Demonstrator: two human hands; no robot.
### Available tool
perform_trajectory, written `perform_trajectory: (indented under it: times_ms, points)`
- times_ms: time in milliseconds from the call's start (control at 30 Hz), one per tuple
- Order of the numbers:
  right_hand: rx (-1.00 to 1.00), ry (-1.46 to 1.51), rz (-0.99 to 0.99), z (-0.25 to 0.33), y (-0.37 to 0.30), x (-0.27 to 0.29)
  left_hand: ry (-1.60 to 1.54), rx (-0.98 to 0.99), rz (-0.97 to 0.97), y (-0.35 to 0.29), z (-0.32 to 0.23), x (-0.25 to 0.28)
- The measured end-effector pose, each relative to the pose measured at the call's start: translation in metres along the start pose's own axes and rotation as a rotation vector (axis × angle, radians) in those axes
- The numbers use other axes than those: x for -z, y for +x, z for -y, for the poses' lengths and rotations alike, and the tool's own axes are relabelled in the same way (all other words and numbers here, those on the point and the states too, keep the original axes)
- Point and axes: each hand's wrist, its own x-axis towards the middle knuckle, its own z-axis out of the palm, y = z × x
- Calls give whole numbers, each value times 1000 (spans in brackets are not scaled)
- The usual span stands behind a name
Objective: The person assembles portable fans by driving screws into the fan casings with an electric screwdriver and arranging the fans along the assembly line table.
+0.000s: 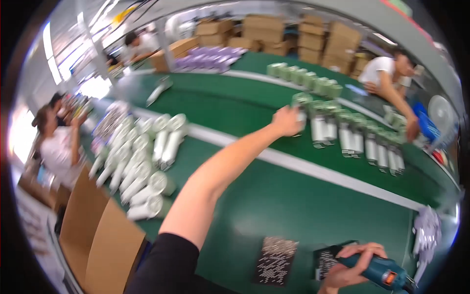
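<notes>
- Unit point(302, 99), head view: left end of the nearer row on green surface point(230, 100). Left hand point(288, 121) at it, blurred; cannot tell if closed.
- Right hand point(360, 264) wrapped round teal driver point(387, 269).
- Risk, judged: row packed tight; a sideways pull could topple neighbours.
- Risk, judged: driver nose close by second tray point(317, 260); a bump could scatter pieces.
- First tray point(292, 252): rows of small metallic pieces, probably screws. Second: similar, partly hidden. Carton point(112, 250): contents unseen.
</notes>
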Motion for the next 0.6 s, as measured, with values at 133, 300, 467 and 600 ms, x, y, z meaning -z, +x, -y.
perform_trajectory:
  times_ms: [133,300,467,600]
  points:
    - [34,-98,94,16,17,16,58,-422,-5,-54,-16,114]
    - [137,-133,135,24,17,3,-97,-288,81,-215,8,255]
    - [89,-172,189,19,11,5,98,192,251,-364,76,306]
    - [418,-421,313,11,9,2,253,227,353,-427,95,302]
